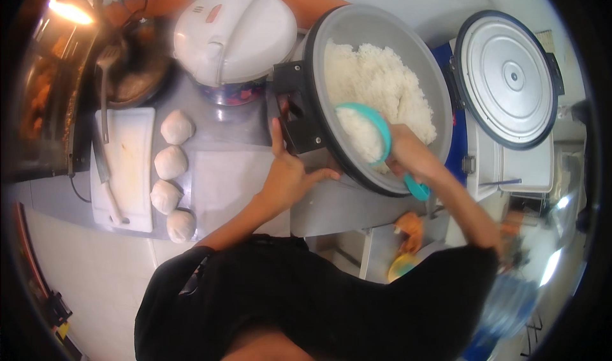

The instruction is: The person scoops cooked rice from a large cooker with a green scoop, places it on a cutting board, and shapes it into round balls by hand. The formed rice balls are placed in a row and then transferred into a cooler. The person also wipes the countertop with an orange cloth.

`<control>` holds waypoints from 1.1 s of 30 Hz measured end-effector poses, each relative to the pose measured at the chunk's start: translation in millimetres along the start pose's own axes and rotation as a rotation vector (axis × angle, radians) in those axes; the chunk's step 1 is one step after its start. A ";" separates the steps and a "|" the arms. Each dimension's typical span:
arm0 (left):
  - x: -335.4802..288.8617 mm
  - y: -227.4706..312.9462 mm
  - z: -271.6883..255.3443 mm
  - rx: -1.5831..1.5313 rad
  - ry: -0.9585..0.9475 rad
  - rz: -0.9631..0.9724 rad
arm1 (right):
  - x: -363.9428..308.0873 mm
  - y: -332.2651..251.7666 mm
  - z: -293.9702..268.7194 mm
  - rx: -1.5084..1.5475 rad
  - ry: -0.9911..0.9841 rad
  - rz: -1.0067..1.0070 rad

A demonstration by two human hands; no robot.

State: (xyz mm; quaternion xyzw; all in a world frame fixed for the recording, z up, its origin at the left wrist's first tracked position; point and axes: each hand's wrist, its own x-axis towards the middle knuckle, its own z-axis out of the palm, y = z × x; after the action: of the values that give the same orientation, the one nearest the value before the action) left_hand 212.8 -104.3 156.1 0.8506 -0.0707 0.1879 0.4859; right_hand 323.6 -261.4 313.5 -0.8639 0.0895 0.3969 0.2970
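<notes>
A big grey pot (428, 61) of white cooked rice (376, 80) is tilted toward me on the steel counter. My left hand (287, 173) rests against the black handle block (298, 109) at the pot's left rim, fingers spread. My right hand (408, 154) grips the handle of a teal scoop (370, 115), which is heaped with rice and sits inside the pot near its lower rim.
Several wrapped white rice balls (172, 163) lie in a column left of a plastic sheet (226, 176). A white cutting board with a knife (108, 176) is further left. A white rice cooker (233, 32) stands behind, an open cooker lid (507, 74) at right.
</notes>
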 end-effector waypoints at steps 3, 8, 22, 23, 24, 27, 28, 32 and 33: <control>-3.0 -5.0 5.2 -0.217 0.124 0.006 | 2.3 2.6 -14.7 0.224 -0.093 0.066; -11.7 -7.8 2.5 -0.426 0.223 -0.053 | 6.8 3.9 -28.1 0.541 -0.121 -0.031; -241.2 -91.6 -87.8 0.404 -0.275 -0.525 | -0.8 81.1 116.4 0.958 -0.866 -0.019; -250.2 -92.0 -81.2 0.404 -0.231 -0.507 | 14.8 83.0 142.0 0.949 -0.917 -0.001; -257.3 -93.1 -76.0 0.401 -0.169 -0.472 | 32.0 83.7 168.1 0.898 -0.952 -0.009; -266.4 -91.6 -60.6 0.334 -0.131 -0.543 | 72.0 92.3 222.7 0.765 -0.736 0.030; -267.5 -91.6 -57.5 0.324 -0.115 -0.558 | 83.7 95.0 234.3 0.704 -0.674 0.033; -272.7 -92.1 -57.9 0.284 -0.047 -0.628 | 86.8 118.8 286.3 -0.105 0.115 -0.639; -273.6 -92.9 -58.9 0.286 -0.049 -0.626 | 86.3 123.2 289.3 -0.227 0.038 -0.570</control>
State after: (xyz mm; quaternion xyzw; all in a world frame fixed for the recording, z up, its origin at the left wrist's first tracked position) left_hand -25.3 -23.0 2.4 0.8948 0.2091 0.0169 0.3941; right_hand 150.3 -184.9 48.1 -0.8891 -0.1958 0.2885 0.2964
